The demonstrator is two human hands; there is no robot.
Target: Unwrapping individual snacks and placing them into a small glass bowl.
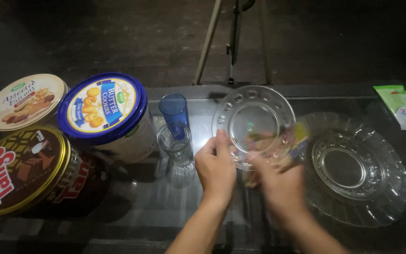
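My left hand (215, 167) grips small clear glass plate (252, 123) rim; right hand (278, 181) blurred, grip unclear. Blue tumbler (173, 110), clear glass (175, 141) both empty; large glass platter (353, 169) just right.

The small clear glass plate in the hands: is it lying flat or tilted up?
Tilted up: the small clear glass plate faces the camera, gripped at its lower rim.

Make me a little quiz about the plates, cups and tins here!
1. True or false: the left hand holds the small clear plate by its edge.
2. How many round tins stand on the left?
3. Which cup stands farther away: A, the blue cup, or B, the clear glass?

Key:
1. True.
2. Three: the cream-lidded tin, the blue-lidded tin and the brown-lidded tin.
3. A.
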